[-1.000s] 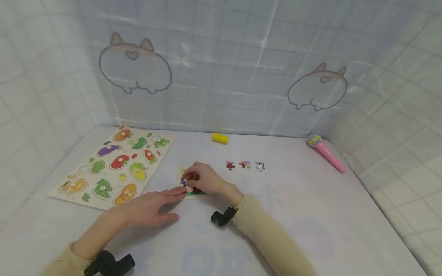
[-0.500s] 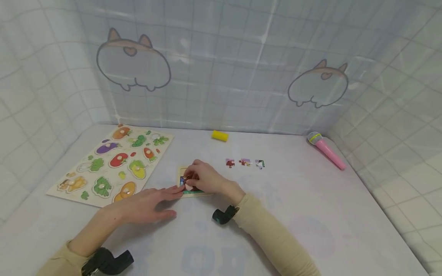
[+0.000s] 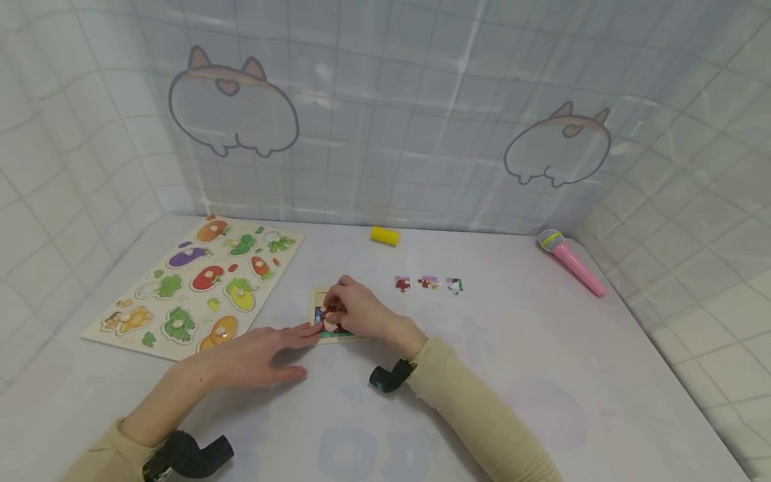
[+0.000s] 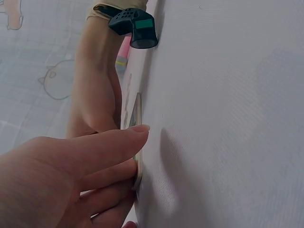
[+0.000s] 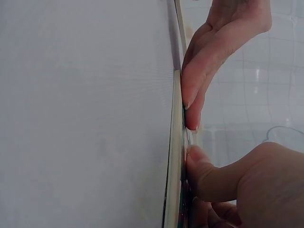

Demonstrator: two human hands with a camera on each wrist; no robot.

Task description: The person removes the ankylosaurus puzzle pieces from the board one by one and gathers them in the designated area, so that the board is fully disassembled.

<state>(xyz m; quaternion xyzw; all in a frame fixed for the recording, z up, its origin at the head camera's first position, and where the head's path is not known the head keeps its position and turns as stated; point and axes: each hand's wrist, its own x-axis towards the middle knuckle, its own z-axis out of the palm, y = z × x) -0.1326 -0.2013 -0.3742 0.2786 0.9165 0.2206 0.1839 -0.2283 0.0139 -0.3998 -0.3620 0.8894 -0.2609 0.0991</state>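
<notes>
A small jigsaw puzzle board (image 3: 343, 338) with a pale frame lies flat on the table, mostly covered by my hands. My left hand (image 3: 259, 358) reaches in from the left with straight fingers, their tips resting on the board's left part. Over the middle of the board my right hand (image 3: 364, 311) bends its fingers and pinches a brown puzzle piece (image 3: 332, 309) low against the picture. In the right wrist view the thumb (image 5: 199, 166) of that hand touches the board's face. The piece itself is largely hidden there.
Three loose puzzle pieces (image 3: 429, 283) lie in a row right of the board. A large vegetable peg puzzle (image 3: 199, 304) fills the table's left side. At the back lies a yellow cylinder (image 3: 384, 235); a pink toy microphone (image 3: 572, 262) lies near the right wall.
The fingers of my right hand have shifted slightly over the board, still with the piece. My left hand has drawn back a little toward the left, then stayed.
</notes>
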